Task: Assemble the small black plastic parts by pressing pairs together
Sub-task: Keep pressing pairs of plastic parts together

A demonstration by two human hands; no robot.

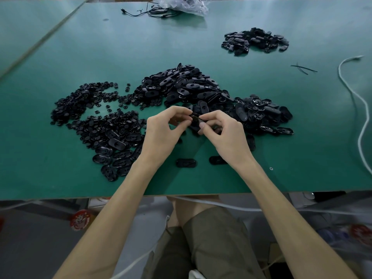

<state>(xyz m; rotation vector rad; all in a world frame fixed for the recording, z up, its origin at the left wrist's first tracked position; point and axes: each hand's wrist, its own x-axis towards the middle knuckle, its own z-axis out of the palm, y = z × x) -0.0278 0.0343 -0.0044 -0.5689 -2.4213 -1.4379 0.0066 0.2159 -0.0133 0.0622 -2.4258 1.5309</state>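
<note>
1. Stock lies within reach on the green-topped bench (pixel 201 178). A heap of small black round plastic inserts (pixel 84 105) sits centre-left of frame. A heap of black oval plastic shells (pixel 181 85) sits at centre and spills off to the right.
2. My read is that the stock is sorted by type so either kind can be pulled without hunting.
3. A smaller pile of black oval plastic parts (pixel 255 40) sits upper right, well apart from the stock. These are probably finished pairs kept out of the raw parts, but I can't confirm that.
4. The task's thing is one black oval plastic piece (pixel 194 119), held mid-frame between both hands over the near edge of the centre heap. The hands hide whether an insert is already seated in it.
5. Left hand (pixel 165 129): fingers (pixel 177 112) curled, thumb and forefinger pinching the piece's left end.
6. Right hand (pixel 225 131): fingertips pinching the right end. The lower fingers are tucked under, and I can't tell whether they hold anything else.
7. The piece is held off the bench, likely so both hands can squeeze from opposite sides. The step looks like aligning or pressing.
8. Two loose black oval shells (pixel 186 163) lie just beside the wrists at lower centre, untouched.
9. A clear plastic bag (pixel 185 5) and a black cable (pixel 157 13) lie at top centre. A white cord (pixel 360 109) runs along the right edge.
</note>
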